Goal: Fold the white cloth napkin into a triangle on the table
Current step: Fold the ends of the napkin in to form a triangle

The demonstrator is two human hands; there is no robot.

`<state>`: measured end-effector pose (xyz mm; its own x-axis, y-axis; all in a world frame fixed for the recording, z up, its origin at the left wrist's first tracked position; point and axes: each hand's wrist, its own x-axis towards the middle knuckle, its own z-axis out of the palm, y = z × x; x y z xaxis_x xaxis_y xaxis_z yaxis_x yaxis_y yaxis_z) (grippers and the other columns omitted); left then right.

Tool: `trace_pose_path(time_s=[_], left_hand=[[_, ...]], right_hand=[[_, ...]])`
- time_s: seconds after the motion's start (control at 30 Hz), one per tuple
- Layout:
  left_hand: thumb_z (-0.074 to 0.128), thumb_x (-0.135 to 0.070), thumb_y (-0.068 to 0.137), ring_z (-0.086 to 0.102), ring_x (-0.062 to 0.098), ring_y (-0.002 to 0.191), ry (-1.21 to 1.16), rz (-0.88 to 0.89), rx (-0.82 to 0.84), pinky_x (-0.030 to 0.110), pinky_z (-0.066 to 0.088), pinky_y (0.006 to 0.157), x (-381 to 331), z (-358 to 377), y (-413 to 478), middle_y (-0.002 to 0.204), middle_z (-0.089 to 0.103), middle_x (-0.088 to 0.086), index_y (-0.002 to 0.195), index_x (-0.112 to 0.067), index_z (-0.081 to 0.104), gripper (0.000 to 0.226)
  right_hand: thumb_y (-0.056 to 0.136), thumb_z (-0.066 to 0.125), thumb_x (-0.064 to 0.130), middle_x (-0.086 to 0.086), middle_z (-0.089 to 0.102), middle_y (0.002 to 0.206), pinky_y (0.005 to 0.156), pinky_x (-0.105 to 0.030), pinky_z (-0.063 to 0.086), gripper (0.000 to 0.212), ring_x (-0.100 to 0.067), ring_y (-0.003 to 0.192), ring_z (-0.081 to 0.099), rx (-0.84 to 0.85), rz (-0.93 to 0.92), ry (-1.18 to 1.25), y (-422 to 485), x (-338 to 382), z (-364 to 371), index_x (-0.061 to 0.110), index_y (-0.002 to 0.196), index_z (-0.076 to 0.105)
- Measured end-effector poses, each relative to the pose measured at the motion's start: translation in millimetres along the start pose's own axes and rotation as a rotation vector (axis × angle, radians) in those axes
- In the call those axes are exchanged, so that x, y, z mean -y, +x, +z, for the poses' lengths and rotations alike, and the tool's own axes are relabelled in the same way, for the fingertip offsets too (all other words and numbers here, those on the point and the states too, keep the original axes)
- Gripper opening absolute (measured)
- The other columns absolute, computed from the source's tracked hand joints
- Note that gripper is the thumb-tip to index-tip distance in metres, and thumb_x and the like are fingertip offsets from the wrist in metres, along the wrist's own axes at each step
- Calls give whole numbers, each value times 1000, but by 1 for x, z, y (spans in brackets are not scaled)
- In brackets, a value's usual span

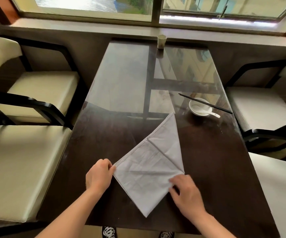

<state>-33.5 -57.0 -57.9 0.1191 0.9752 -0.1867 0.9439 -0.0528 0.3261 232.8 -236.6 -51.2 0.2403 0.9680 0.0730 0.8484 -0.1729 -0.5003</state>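
Note:
The white cloth napkin lies flat on the dark glass-topped table, folded into a long triangle with one tip pointing far right and another toward the near edge. My left hand pinches the napkin's left corner between thumb and fingers. My right hand rests palm down on the napkin's right edge, its fingers spread over the cloth.
A white bowl with a spoon in it and black chopsticks laid across stands at the right of the table. A small cup sits at the far edge by the window. Cream chairs flank both sides.

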Motion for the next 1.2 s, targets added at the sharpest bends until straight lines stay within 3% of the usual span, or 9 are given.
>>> trace_pose_path(time_s=[0.1, 0.17, 0.27, 0.37, 0.53, 0.77, 0.9, 1.03, 1.2], left_hand=[[62, -39, 93, 56, 8, 75, -60, 51, -24, 32, 54, 61, 3, -3, -5, 86, 53, -12, 96, -30, 61, 9], [67, -29, 91, 57, 12, 86, -87, 159, -41, 32, 55, 66, 6, -4, -9, 99, 54, -8, 114, -26, 62, 24], [73, -10, 83, 62, 25, 107, 28, 489, -33, 38, 55, 80, 14, -3, -15, 123, 61, 3, 122, -20, 67, 41], [74, -5, 79, 49, 28, 136, 154, 744, 3, 42, 50, 100, 21, -1, -20, 142, 57, 5, 124, -24, 68, 49], [61, -14, 90, 26, 20, 148, 173, 727, 87, 44, 23, 120, 32, 6, -26, 157, 36, -1, 142, -27, 52, 55], [45, -18, 93, -6, 6, 150, 165, 708, 220, 32, -6, 122, 40, 1, -18, 163, 5, -13, 155, -30, 25, 67], [54, -18, 79, 1, 0, 149, 9, 662, 268, 27, 1, 123, 38, -3, -16, 160, 15, -19, 153, -32, 32, 79], [72, -33, 82, 27, 2, 145, -106, 601, 210, 34, 26, 119, 34, -5, -11, 151, 41, -19, 144, -33, 47, 67], [80, -46, 76, 45, 2, 129, -279, 442, 207, 30, 34, 110, 22, -9, -4, 131, 59, -19, 129, -34, 62, 57]], right_hand=[[81, 73, 27, 9, 63, 96, 72, -27, 54, 12, -14, 89, 61, 149, -248, -3, -18, 15, 12, 24, 91, 67], [77, 73, 37, 9, 62, 97, 71, -27, 53, 19, -13, 87, 58, 198, -291, -13, -20, 21, 18, 26, 92, 66], [67, 74, 54, 10, 61, 100, 71, -26, 50, 36, -13, 84, 56, 270, -348, -65, -19, 29, 21, 30, 93, 66], [62, 70, 61, 10, 61, 100, 70, -25, 50, 41, -13, 84, 57, 306, -423, -143, -16, 32, 22, 33, 92, 66], [66, 81, 38, 6, 62, 84, 57, -31, 48, 20, -16, 73, 55, 166, -468, -151, -10, 39, 29, 25, 70, 65], [93, 64, 29, 9, 62, 81, 71, -30, 43, 17, -15, 74, 55, 33, -455, -86, -3, 45, 27, 23, 77, 65], [97, 60, 23, 5, 64, 77, 70, -33, 50, 15, -16, 72, 57, -10, -333, 53, 10, 52, 18, 18, 86, 68], [95, 64, 22, 4, 72, 82, 69, -24, 51, 11, -13, 76, 66, -29, -87, 236, 38, 62, 7, 15, 92, 73], [98, 61, 26, 7, 72, 84, 70, -32, 53, 17, -11, 78, 66, 45, 64, 389, 88, 69, -3, 15, 93, 73]])
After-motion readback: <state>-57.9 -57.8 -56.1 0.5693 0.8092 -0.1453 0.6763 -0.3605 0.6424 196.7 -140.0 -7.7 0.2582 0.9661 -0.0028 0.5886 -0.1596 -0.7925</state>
